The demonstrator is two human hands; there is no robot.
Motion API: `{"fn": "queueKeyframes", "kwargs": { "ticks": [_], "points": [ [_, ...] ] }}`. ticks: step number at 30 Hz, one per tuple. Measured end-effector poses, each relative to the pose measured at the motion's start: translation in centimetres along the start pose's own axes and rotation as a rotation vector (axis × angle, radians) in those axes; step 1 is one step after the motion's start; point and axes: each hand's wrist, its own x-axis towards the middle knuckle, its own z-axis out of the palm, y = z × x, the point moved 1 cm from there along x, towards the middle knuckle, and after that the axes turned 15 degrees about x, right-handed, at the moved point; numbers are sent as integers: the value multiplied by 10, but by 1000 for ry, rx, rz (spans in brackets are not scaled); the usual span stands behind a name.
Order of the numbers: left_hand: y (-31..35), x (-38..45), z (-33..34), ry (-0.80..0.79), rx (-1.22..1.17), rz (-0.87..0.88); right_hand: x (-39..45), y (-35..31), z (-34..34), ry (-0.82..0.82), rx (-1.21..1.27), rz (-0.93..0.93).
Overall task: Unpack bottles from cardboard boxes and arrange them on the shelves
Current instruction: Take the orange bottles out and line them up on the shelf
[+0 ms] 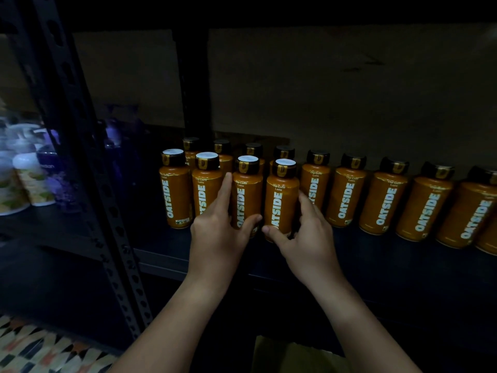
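Roughly fourteen orange bottles [347, 193] (upright), two hands [219, 232]

Dim light; a black perforated upright [80, 146] frames dark racking above patterned floor tiles [40, 348].

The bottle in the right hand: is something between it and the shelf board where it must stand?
Nothing visible. The right hand grips the front-row bottle low on the shelf board; whether it already stands cannot be told. The left hand holds its neighbour bottle.
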Motion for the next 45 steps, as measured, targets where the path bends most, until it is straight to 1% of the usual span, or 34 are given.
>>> {"fn": "queueKeyframes", "kwargs": {
  "ticks": [3, 6, 8, 12, 18, 27, 37, 45],
  "points": [
    [5, 4, -9, 71, 24, 64, -1, -2, 0, -1, 9, 10],
    [15, 15, -17, 173, 37, 218, -1, -3, -1, 4, 33, 11],
    [21, 23, -16, 184, 61, 287, -2, -3, -2, 7, 38, 2],
    [26, 29, -9, 125, 83, 220, -3, -3, -2, 10, 30, -12],
    [26, 27, -7, 126, 106, 196, -3, -4, -1, 17, 28, -20],
    [25, 26, -7, 142, 142, 210, -3, -4, 0, 25, 14, -30],
    [23, 26, -7, 109, 125, 215, -3, -2, -1, 20, 14, -30],
    [23, 24, -8, 154, 98, 256, -6, 1, -3, 2, 25, -6]
  ]
}}
